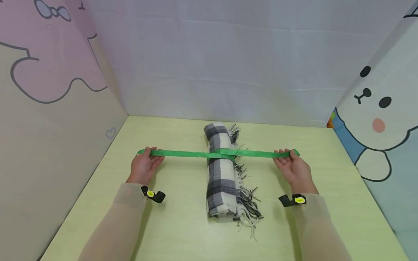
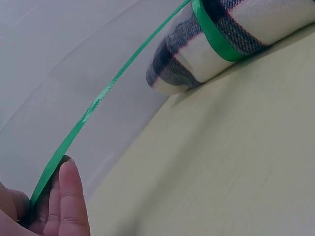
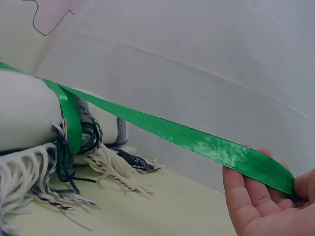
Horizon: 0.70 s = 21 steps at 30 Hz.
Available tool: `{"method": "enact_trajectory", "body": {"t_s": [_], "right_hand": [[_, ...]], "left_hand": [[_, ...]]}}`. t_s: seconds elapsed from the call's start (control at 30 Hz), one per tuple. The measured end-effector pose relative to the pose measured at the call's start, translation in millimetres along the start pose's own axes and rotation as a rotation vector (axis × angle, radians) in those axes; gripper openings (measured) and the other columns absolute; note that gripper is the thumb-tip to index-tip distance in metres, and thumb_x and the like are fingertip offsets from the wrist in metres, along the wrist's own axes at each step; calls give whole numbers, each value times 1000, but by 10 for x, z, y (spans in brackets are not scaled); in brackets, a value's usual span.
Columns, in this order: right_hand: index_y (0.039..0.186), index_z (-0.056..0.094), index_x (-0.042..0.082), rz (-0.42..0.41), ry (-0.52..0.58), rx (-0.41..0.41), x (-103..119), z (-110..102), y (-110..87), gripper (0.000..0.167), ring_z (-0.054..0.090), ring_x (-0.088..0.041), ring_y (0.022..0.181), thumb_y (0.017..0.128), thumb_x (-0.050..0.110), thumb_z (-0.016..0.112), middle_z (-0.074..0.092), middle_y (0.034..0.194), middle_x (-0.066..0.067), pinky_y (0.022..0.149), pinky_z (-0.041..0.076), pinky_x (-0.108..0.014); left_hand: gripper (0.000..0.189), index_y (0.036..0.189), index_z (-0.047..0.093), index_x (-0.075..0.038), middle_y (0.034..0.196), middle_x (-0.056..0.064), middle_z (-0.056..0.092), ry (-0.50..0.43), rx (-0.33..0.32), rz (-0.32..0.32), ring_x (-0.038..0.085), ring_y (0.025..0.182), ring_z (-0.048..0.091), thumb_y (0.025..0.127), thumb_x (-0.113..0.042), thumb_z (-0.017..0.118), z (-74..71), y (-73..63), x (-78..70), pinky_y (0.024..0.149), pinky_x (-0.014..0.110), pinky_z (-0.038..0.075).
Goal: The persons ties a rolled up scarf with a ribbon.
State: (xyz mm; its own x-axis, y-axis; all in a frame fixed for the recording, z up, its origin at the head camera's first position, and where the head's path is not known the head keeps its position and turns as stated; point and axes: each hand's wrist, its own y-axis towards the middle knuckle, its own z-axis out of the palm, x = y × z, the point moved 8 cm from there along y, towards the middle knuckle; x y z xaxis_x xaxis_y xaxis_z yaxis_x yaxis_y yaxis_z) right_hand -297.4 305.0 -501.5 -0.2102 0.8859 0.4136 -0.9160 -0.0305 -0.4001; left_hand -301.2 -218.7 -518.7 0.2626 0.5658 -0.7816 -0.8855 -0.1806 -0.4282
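Where the head view looks down, the rolled checked scarf (image 1: 222,177) lies on the table (image 1: 176,232) between my left hand (image 1: 143,166) and my right hand (image 1: 295,169), its long axis pointing away from me, fringe (image 1: 249,204) toward the right, which looks slightly nearer. The green ribbon (image 1: 225,152) wraps it and stretches crosswise to both hands. From my left wrist, I see that hand pinching one length of ribbon, scarf off to its right. From my right wrist, my thumb pinches the other length across straightened fingers (image 3: 241,196), scarf to the left.
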Motion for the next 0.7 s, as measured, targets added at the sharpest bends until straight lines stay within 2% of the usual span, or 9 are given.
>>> {"method": "enact_trajectory", "body": {"t_s": [0.17,0.43,0.7], "right_hand": [[124,46,10,11,-57,-69,-26,-165,60,24,30,-21,150,111,29,36,53,120,-8,120,30,-41],[129,43,11,21,-57,-121,10,-279,91,25,37,-20,145,112,28,36,54,114,-9,121,26,-41],[138,45,13,-17,-17,-206,93,-392,90,31,39,-22,144,111,27,38,48,134,-7,119,32,-41]], "left_hand": [[50,147,44,1,107,7,71,-5,-15,-20,18,98,72,112,-34,43,-130,29,14,94,31,56],[45,141,49,1,98,5,74,7,-54,-5,16,92,73,112,-33,42,-251,48,-6,90,30,58],[41,136,53,0,97,4,73,26,-124,13,15,86,73,113,-31,42,-360,62,-23,86,29,59]]}}
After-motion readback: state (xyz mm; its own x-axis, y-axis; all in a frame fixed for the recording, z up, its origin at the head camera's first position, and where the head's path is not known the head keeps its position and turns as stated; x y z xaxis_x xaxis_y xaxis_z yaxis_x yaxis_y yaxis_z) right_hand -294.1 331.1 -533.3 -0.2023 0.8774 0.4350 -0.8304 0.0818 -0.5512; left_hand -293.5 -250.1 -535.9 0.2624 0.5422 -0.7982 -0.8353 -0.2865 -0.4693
